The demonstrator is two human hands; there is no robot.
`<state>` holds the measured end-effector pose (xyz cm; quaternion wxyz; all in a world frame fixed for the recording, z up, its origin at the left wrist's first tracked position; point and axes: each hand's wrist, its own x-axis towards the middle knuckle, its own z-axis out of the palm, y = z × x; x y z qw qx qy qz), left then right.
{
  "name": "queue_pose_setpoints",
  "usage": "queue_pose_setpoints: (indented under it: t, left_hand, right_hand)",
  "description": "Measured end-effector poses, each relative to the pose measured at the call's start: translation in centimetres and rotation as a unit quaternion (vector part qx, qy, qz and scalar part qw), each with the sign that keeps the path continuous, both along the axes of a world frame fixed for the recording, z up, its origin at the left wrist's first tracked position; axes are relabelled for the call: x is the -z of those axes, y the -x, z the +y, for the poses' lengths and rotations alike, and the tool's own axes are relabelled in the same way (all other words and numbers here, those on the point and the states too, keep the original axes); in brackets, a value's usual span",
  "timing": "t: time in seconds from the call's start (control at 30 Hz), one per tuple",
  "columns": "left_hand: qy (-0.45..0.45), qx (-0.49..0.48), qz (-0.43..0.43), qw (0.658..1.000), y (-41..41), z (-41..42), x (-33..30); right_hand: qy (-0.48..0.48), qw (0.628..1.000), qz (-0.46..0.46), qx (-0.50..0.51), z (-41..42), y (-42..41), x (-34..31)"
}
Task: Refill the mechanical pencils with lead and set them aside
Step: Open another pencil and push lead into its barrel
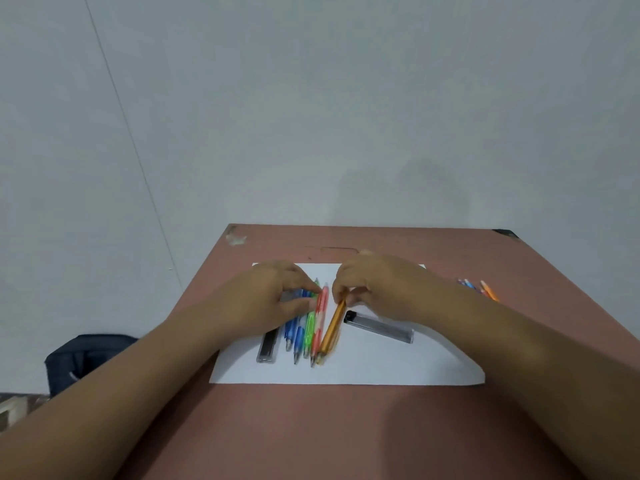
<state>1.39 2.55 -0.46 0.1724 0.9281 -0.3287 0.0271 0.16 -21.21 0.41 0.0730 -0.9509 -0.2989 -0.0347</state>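
Several mechanical pencils lie side by side on a white sheet of paper (363, 367): two blue (293, 332), a green (309, 329), a red (320, 318) and an orange pencil (333, 327). My right hand (375, 285) pinches the top end of the orange pencil. My left hand (277, 296) rests with curled fingers on the upper ends of the blue and green pencils. A clear lead case (381, 327) lies to the right of the pencils. Another dark lead case (268, 344) lies on their left.
The paper lies on a reddish-brown table (311, 427) against a pale wall. A small group of coloured pencils (479, 289) lies near the table's right edge. A dark bag (86, 355) sits on the floor to the left.
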Motion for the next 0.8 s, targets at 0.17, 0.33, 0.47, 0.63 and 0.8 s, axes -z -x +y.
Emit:
queue_pose_setpoints:
  t: [0.17, 0.33, 0.47, 0.63, 0.8]
  left_hand:
    - [0.045, -0.03, 0.014, 0.998, -0.3, -1.1, -2.1]
    - [0.205, -0.013, 0.037, 0.978, -0.1, -3.3, -4.1]
    - [0.323, 0.016, 0.113, 0.939, -0.4, -5.5, -3.7]
    - [0.353, 0.001, -0.003, 0.936, -1.7, -5.8, -1.7]
    - [0.298, 0.026, -0.099, 0.949, -3.0, -5.3, -0.5]
  right_hand:
    - [-0.191, 0.977, 0.041, 0.085, -1.4, -0.9, -0.8]
    - [-0.389, 0.908, 0.097, 0.12, -0.7, -0.3, -0.5]
    - [-0.395, 0.906, 0.084, 0.125, -0.4, 0.3, -0.4]
    - [-0.372, 0.904, -0.068, 0.2, -1.3, 0.8, -0.8]
    - [-0.554, 0.819, -0.041, 0.142, -1.5, 1.5, -1.6]
